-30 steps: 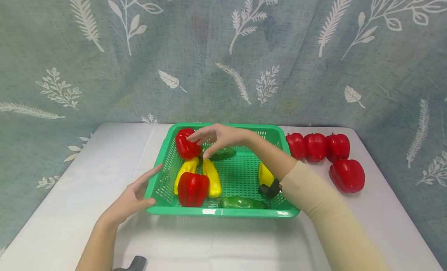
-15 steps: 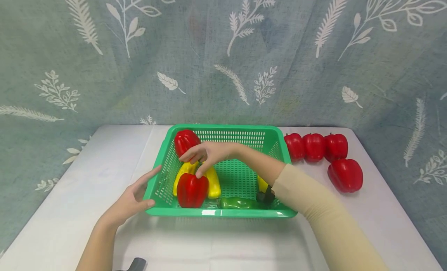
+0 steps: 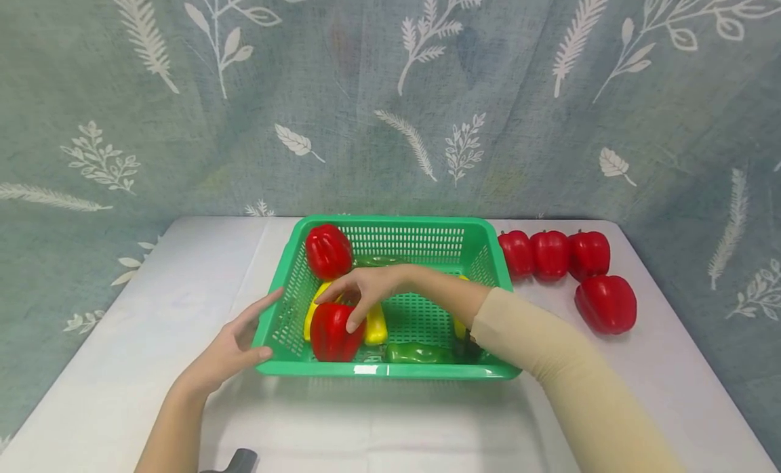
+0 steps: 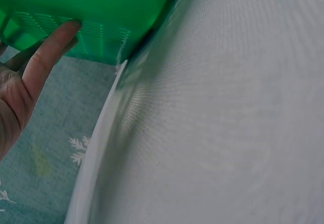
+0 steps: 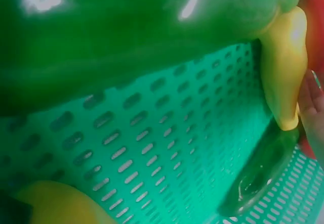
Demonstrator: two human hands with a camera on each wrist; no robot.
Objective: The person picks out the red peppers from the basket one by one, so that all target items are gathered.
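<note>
A green plastic basket (image 3: 427, 371) stands on the white table with peppers in it. My right hand (image 3: 369, 290) reaches in from the right and grips a red bell pepper (image 3: 332, 337) from above in the front left corner, thumb on its right side. Behind that pepper lie two long yellow peppers (image 3: 376, 328), partly covered by the hand. My left hand (image 3: 226, 354) is at the basket's left rim, fingers extended and thumb by the front corner. In the left wrist view a finger (image 4: 48, 52) lies along the basket wall.
Another red bell pepper (image 3: 329, 251) sits in the back left corner. Green peppers lie along the front (image 3: 417, 353) and back; a yellow one (image 3: 459, 327) is at the right, partly behind the forearm. Outside, several red bell peppers (image 3: 551, 256) stand right of the basket. A dark object (image 3: 241, 461) is below.
My right hand has come down and toward me from over the back left of the basket, and its fingers have closed round the front red bell pepper. The left hand has stayed put.
</note>
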